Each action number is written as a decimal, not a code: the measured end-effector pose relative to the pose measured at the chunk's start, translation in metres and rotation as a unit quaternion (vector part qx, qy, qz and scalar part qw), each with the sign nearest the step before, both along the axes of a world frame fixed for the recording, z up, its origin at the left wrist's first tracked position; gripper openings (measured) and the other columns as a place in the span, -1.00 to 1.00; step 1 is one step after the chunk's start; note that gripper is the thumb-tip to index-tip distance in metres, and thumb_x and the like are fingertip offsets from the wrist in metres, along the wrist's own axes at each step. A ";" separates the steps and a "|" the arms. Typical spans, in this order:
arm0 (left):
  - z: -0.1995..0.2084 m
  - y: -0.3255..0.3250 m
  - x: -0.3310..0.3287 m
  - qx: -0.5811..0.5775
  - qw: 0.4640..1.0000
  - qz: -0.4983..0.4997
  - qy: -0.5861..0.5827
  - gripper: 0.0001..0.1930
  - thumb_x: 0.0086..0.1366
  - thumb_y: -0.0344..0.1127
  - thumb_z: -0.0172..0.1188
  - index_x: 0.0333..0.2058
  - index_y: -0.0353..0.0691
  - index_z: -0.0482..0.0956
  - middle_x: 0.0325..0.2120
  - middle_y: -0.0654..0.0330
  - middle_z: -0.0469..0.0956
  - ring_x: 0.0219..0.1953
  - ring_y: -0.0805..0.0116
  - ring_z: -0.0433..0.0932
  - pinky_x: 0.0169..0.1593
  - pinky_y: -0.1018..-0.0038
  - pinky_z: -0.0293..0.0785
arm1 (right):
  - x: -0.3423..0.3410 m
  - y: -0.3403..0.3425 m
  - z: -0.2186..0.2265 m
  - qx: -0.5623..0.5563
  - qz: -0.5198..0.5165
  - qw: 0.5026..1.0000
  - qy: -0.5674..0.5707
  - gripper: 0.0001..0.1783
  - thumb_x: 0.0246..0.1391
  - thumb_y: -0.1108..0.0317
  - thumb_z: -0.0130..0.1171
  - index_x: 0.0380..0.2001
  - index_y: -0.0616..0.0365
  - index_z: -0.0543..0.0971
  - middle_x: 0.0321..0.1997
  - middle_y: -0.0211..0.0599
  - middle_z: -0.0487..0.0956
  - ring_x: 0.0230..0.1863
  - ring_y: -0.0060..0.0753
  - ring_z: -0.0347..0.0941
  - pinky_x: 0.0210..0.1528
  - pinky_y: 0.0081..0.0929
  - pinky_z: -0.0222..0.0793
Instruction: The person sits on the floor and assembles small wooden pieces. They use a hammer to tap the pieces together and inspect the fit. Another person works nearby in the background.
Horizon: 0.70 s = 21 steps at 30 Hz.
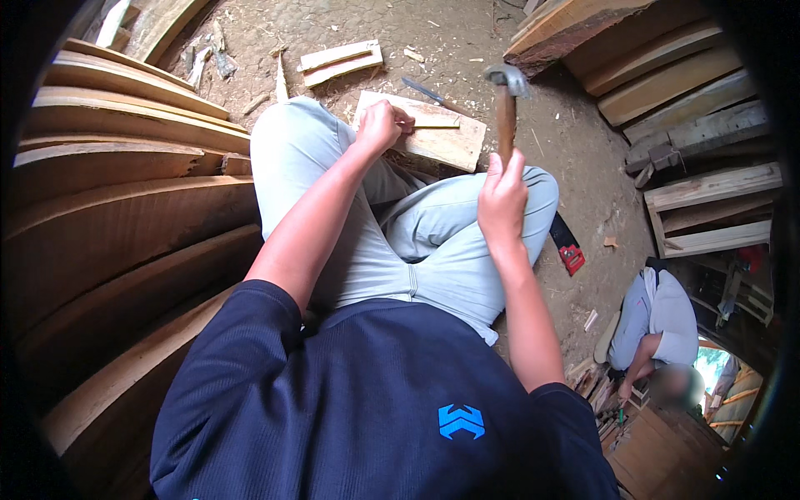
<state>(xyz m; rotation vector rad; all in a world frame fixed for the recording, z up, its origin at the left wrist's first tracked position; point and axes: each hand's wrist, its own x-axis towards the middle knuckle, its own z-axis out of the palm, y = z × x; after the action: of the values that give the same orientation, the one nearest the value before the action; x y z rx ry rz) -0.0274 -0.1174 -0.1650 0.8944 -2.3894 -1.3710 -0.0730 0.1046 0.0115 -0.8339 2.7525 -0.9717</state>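
My right hand (503, 200) is closed round the wooden handle of a claw hammer (506, 108), raised head up above my right knee. My left hand (382, 127) is closed at the end of a thin yellowish strip (437, 122), its fingertips partly hidden. That strip lies across a pale wooden board (454, 146), which rests in front of my crossed legs. Just beyond the board, on the ground, is a narrow tool with a dark metal blade (423, 89).
Curved planks (125, 179) stand stacked close on my left. A small wood block (342, 62) lies ahead on the dirt floor among shavings. Beside my right knee is a black-and-red tool (571, 257). Timber frames (712, 196) stand at right; another person (658, 321) bends over farther back.
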 end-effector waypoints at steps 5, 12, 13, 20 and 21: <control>0.006 0.000 0.001 -0.024 1.000 0.005 -0.008 -0.81 0.01 -0.34 0.47 -0.33 -0.11 0.78 -0.38 0.02 0.70 -0.28 0.19 0.70 -0.16 0.33 0.60 | 0.008 0.009 -0.051 0.134 0.022 0.990 -0.034 -0.71 0.35 0.24 -0.05 -0.06 0.24 0.30 -0.43 0.36 0.55 -0.29 0.50 0.48 -0.34 0.27 0.31; 0.006 0.001 0.002 0.011 1.000 0.004 -0.010 -0.82 0.03 -0.35 0.45 -0.33 -0.12 0.78 -0.37 0.05 0.70 -0.28 0.22 0.70 -0.15 0.36 0.60 | -0.001 -0.005 0.013 -0.005 0.018 0.999 -0.037 -0.69 0.35 0.23 -0.04 -0.04 0.27 0.35 -0.45 0.32 0.54 -0.30 0.44 0.49 -0.43 0.14 0.31; 0.007 0.001 0.002 0.017 1.000 0.010 -0.008 -0.82 0.03 -0.35 0.45 -0.33 -0.12 0.78 -0.37 0.05 0.70 -0.28 0.22 0.70 -0.14 0.36 0.60 | -0.004 -0.010 0.028 -0.006 0.016 0.999 -0.027 -0.69 0.36 0.24 -0.04 -0.04 0.28 0.36 -0.49 0.29 0.54 -0.33 0.41 0.51 -0.47 0.08 0.29; 0.005 0.001 0.001 -0.009 1.000 -0.001 -0.006 -0.82 0.02 -0.38 0.45 -0.33 -0.13 0.78 -0.37 0.02 0.70 -0.28 0.19 0.70 -0.16 0.35 0.59 | -0.004 -0.008 -0.003 -0.027 -0.019 0.999 0.011 -0.70 0.36 0.27 -0.05 0.00 0.27 0.30 -0.53 0.29 0.52 -0.36 0.40 0.51 -0.47 0.12 0.30; 0.007 0.002 0.000 -0.007 1.000 -0.001 -0.003 -0.82 0.02 -0.38 0.45 -0.34 -0.13 0.78 -0.37 0.02 0.70 -0.28 0.18 0.70 -0.16 0.34 0.59 | 0.000 -0.003 -0.020 -0.012 -0.012 1.000 -0.007 -0.69 0.36 0.28 -0.05 0.00 0.27 0.27 -0.52 0.32 0.53 -0.34 0.44 0.49 -0.44 0.18 0.30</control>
<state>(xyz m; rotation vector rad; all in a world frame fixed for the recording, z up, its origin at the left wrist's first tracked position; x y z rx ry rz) -0.0272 -0.1154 -0.1578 0.8923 -2.4018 -1.3530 -0.0726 0.1018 -0.0090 -0.7958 2.7500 -1.0130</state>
